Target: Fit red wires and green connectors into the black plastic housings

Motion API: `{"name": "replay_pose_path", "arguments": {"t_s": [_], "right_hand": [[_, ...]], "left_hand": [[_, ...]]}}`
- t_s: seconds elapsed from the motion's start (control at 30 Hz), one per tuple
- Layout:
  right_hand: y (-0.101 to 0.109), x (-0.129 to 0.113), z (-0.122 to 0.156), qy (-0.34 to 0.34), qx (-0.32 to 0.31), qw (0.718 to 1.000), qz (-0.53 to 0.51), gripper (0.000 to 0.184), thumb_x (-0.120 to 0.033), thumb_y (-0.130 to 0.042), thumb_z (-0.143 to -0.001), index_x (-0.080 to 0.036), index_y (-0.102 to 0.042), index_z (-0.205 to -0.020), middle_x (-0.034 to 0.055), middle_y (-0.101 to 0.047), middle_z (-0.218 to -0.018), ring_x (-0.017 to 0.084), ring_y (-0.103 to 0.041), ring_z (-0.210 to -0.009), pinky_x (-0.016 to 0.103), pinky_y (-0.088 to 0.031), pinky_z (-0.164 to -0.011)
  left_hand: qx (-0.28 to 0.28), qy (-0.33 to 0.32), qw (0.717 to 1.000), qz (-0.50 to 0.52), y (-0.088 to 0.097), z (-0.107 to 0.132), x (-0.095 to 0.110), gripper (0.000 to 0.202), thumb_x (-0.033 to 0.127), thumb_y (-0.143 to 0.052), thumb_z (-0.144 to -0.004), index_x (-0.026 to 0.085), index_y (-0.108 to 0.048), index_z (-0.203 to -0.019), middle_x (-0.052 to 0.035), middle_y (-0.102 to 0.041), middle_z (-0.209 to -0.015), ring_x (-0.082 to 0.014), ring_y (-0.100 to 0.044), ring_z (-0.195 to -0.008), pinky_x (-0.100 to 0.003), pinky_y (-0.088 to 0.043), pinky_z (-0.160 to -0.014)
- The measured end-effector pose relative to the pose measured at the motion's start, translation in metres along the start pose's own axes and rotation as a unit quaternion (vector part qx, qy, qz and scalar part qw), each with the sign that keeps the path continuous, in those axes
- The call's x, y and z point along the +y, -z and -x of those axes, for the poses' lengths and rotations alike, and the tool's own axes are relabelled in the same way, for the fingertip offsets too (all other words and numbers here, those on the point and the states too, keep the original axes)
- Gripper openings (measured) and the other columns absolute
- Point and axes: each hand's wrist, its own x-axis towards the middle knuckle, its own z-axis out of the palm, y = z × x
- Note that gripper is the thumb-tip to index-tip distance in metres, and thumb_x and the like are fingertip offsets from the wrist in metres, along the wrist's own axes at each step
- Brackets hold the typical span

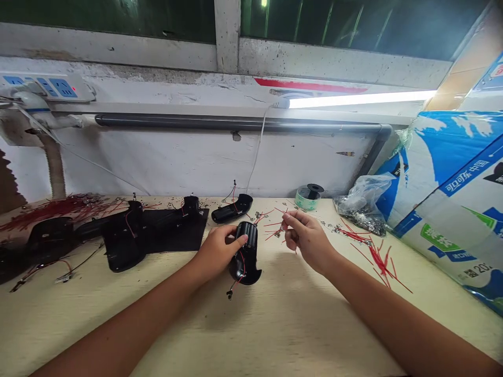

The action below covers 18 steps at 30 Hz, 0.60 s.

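My left hand (220,247) is closed round a black plastic housing (248,256), thumb on top, near the middle of the table. A red wire runs along the housing, and a small metal contact (230,295) hangs from its near end. To the right, my right hand (308,236) pinches a thin red wire (280,210) between thumb and forefinger. Below those fingertips lie more red wires (271,235) with small metal pieces. Another black housing (231,209) rests behind my left hand, a wire sticking up from it.
More black housings (123,235) and a dark mat (184,230) occupy the left side. Red wires (379,262) lie at right, before a plastic bag (361,204) of metal parts. A tape roll (307,199) holds a black spool at the back. A large blue-white box (451,199) borders the right.
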Motion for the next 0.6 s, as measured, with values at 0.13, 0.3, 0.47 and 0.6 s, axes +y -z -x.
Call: {"name": "replay_pose_path", "arguments": {"t_s": [0.13, 0.3, 0.47, 0.6], "right_hand": [[-0.0014, -0.0037, 0.0016, -0.061, -0.016, 0.994, -0.088, 0.035, -0.042, -0.076, -0.076, -0.017, -0.052, -0.077, -0.0021, -0.057, -0.075, 0.004, -0.039, -0.040, 0.023, -0.023, -0.042], [-0.0026, -0.0061, 0.0037, -0.090, -0.013, 0.984, -0.150, 0.035, -0.031, -0.080, -0.073, -0.017, -0.048, -0.073, -0.0091, -0.038, -0.058, 0.002, -0.022, -0.042, 0.020, -0.016, -0.042], [-0.0057, -0.0048, 0.0061, -0.102, -0.019, 0.985, -0.141, 0.029, -0.032, -0.079, -0.076, -0.015, -0.054, -0.077, -0.0061, -0.052, -0.066, 0.001, -0.022, -0.039, 0.020, -0.016, -0.039], [-0.0090, 0.0010, 0.0082, -0.085, -0.024, 0.990, -0.107, 0.026, -0.036, -0.074, -0.081, -0.017, -0.057, -0.083, -0.0011, -0.066, -0.084, 0.000, -0.023, -0.037, 0.020, -0.025, -0.038]], "left_hand": [[0.026, -0.019, 0.994, -0.106, 0.0000, -0.0003, -0.0026, 0.046, 0.058, -0.060, -0.080, 0.023, -0.075, -0.106, -0.0089, -0.070, -0.118, -0.0323, -0.049, -0.125, -0.048, -0.036, -0.110], [0.020, -0.019, 0.993, -0.114, -0.0007, -0.0016, -0.0023, 0.044, 0.058, -0.060, -0.079, 0.026, -0.077, -0.102, -0.0083, -0.070, -0.115, -0.0327, -0.049, -0.123, -0.048, -0.036, -0.110], [0.017, -0.018, 0.992, -0.122, -0.0008, -0.0020, -0.0042, 0.048, 0.054, -0.059, -0.081, 0.025, -0.072, -0.117, -0.0083, -0.067, -0.121, -0.0317, -0.047, -0.125, -0.048, -0.033, -0.113], [0.051, -0.008, 0.992, -0.113, -0.0024, -0.0016, -0.0049, 0.062, 0.048, -0.063, -0.078, 0.021, -0.059, -0.134, -0.0096, -0.062, -0.126, -0.0302, -0.043, -0.129, -0.047, -0.030, -0.117]]}}
